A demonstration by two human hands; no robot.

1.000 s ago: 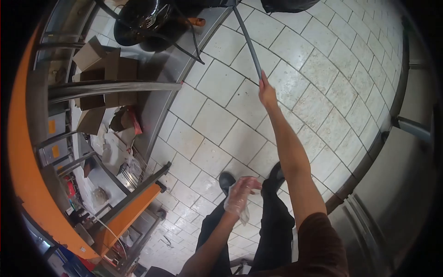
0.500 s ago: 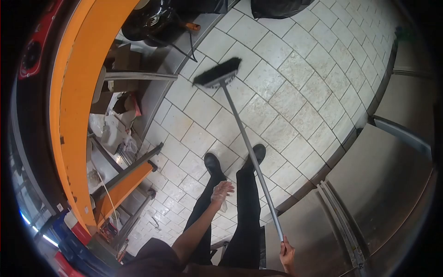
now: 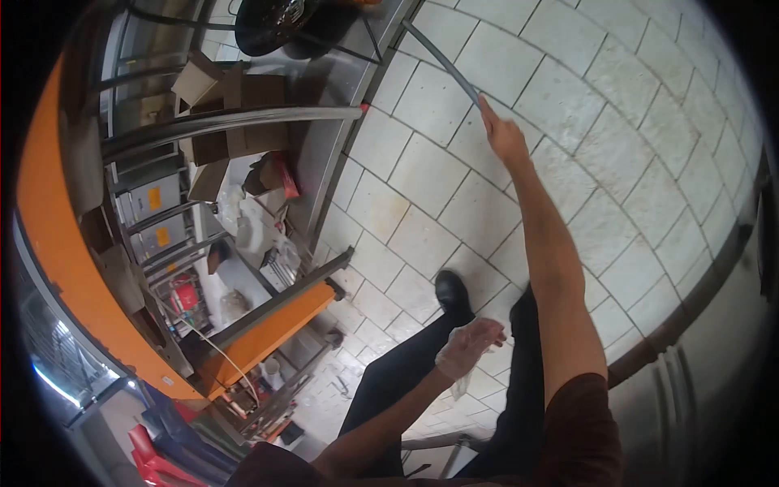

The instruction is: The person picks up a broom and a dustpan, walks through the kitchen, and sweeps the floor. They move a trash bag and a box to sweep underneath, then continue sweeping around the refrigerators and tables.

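My right hand (image 3: 505, 136) is wrapped round the grey handle of a broom (image 3: 449, 63), arm stretched far forward over the floor. The handle runs up and left to the edge of the metal unit; the broom's head is out of sight. My left hand (image 3: 471, 345), in a thin clear plastic glove, hangs in front of my legs with its fingers loosely bent and apart. Nothing shows in its grasp, and loose clear plastic dangles under the palm.
White floor tiles (image 3: 487, 195) spread ahead, with a black shoe (image 3: 452, 292) on them. To the left is metal shelving with an orange panel (image 3: 272, 345), cardboard boxes (image 3: 256, 105) and clutter. A shiny black object (image 3: 272, 24) lies at the top. Steel fronts (image 3: 690, 406) line the right.
My right hand has gone from low beside my leg to far forward, pushing the broom ahead until its head left view. The view has shifted toward the left shelving.
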